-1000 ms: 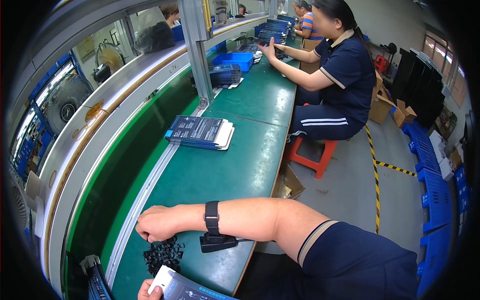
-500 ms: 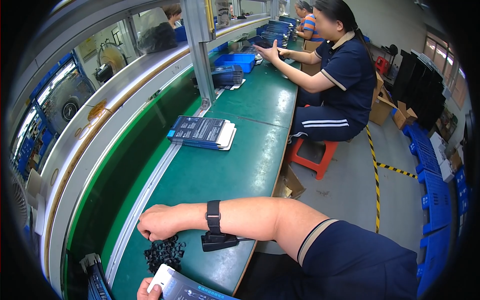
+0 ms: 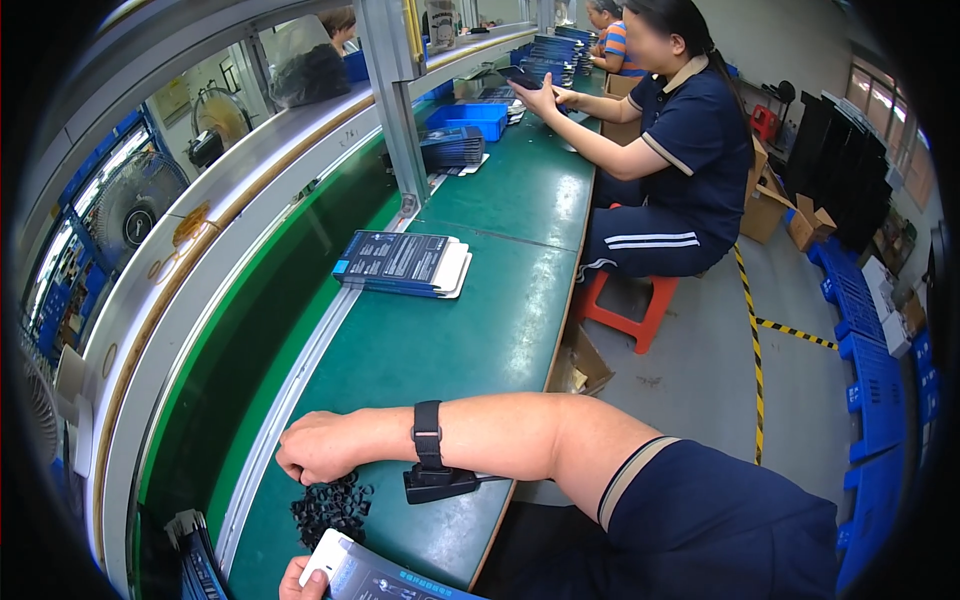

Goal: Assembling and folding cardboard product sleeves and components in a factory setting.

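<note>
My right hand (image 3: 318,448) reaches across from the right and rests knuckles-up on the green bench (image 3: 440,340), fingers curled down at the top of a pile of small black parts (image 3: 330,508). The fingertips are hidden, so I cannot tell whether they pinch a part. A black strap with a small black device (image 3: 432,470) sits on that wrist. At the bottom edge my left hand (image 3: 298,580) holds a flat package (image 3: 372,578) with a white end and a dark printed face, just below the pile.
A stack of flat blue-and-white packages (image 3: 405,263) lies further up the bench. A seated co-worker (image 3: 680,150) on a red stool (image 3: 625,305) handles a dark item beside blue bins (image 3: 468,118). A metal post (image 3: 400,110) stands at the bench's back edge. Blue crates (image 3: 870,350) line the floor on the right.
My right hand has stayed at the pile of black parts, shifting only slightly. The left hand still holds the package. The co-worker's hands have moved a little.
</note>
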Demonstrator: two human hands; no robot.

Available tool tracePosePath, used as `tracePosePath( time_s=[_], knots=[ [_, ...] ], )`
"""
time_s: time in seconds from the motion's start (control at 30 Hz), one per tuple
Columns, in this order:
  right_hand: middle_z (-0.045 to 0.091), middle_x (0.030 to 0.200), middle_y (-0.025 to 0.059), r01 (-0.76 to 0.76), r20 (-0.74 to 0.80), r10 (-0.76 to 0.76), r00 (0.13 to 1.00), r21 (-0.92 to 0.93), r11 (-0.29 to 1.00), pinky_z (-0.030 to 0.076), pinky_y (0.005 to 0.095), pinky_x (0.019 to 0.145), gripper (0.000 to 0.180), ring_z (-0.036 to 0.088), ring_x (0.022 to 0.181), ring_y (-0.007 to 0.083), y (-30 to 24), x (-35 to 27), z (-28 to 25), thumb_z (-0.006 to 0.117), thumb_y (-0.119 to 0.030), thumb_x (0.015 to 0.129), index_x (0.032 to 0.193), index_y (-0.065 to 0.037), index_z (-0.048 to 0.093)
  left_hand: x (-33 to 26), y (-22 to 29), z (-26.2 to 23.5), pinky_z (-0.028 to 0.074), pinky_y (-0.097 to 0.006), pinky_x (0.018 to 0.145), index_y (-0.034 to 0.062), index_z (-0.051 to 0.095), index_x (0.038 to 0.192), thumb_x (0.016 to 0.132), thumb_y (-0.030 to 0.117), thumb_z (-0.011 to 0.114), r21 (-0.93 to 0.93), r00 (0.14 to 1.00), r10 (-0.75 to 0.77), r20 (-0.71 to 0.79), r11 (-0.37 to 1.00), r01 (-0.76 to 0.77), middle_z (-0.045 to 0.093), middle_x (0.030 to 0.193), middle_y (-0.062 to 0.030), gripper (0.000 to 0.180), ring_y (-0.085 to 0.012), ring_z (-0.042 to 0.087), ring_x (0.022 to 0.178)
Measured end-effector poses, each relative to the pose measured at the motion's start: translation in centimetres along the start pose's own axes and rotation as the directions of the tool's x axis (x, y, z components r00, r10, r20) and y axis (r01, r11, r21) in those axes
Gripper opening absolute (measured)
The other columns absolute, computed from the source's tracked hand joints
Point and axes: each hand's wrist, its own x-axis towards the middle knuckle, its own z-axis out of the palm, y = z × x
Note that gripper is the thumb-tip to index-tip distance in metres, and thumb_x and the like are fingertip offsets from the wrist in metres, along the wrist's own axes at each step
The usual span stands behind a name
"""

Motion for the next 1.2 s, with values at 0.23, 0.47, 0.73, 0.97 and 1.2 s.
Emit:
tracePosePath(
  time_s=[0.23,0.47,0.73,0.97,1.2],
  knots=[
    [0.065,0.079,0.0102,0.005,0.005,-0.005,1.0,0.01,1.0,0.048,0.042,0.07,0.006,0.063,0.083,0.0299,0.3,0.2,0.5,0.067,-0.011,0.073,0.075,-0.006,0.065,0.0,0.0,0.1,0.029,-0.015,0.048,0.004,0.06,0.101,0.092,0.019,0.059,0.022,1.0,0.021,-0.015,1.0,-0.02,0.053,0.076,0.006,0.017,-0.0005,0.039,0.056],
    [0.064,0.082,0.0105,-0.009,0.009,0.009,1.0,-0.015,1.0,0.048,0.042,0.071,0.007,0.062,0.084,0.03,0.2,0.2,0.4,0.067,-0.011,0.073,0.076,-0.006,0.065,-0.2,0.0,-0.1,0.032,-0.016,0.051,0.0034,0.059,0.103,0.092,0.018,0.059,0.014,1.0,-0.007,0.023,1.0,0.006,0.054,0.078,0.005,0.018,-0.0012,0.041,0.06],
    [0.063,0.083,0.0103,-0.028,0.018,0.028,0.999,-0.011,1.0,0.048,0.042,0.074,0.008,0.062,0.087,0.0298,0.1,0.2,0.3,0.068,-0.013,0.074,0.077,-0.007,0.065,-0.2,0.0,-0.7,0.041,-0.02,0.069,0.001,0.059,0.104,0.091,0.016,0.061,0.022,0.997,-0.01,0.077,1.0,0.009,0.057,0.091,0.0001,0.02,-0.0071,0.05,0.079],
    [0.063,0.083,0.0102,-0.023,0.022,0.023,1.0,-0.011,1.0,0.048,0.0419,0.074,0.008,0.061,0.086,0.0297,-0.1,0.1,0.2,0.069,-0.013,0.073,0.077,-0.007,0.064,-0.3,0.4,0.1,0.041,-0.02,0.071,0.0003,0.059,0.106,0.091,0.017,0.061,0.028,0.999,0.005,0.053,1.0,-0.007,0.058,0.092,0.0001,0.023,-0.0071,0.05,0.081],
    [0.063,0.081,0.0106,-0.017,0.02,0.017,1.0,0.008,1.0,0.048,0.0414,0.072,0.007,0.061,0.085,0.03,0.0,0.0,0.3,0.069,-0.011,0.073,0.076,-0.006,0.064,0.1,-0.3,-0.3,0.034,-0.017,0.053,0.0025,0.059,0.106,0.091,0.018,0.06,0.029,1.0,0.003,0.018,1.0,-0.003,0.056,0.082,0.0031,0.021,-0.0029,0.043,0.063]
  ],
)
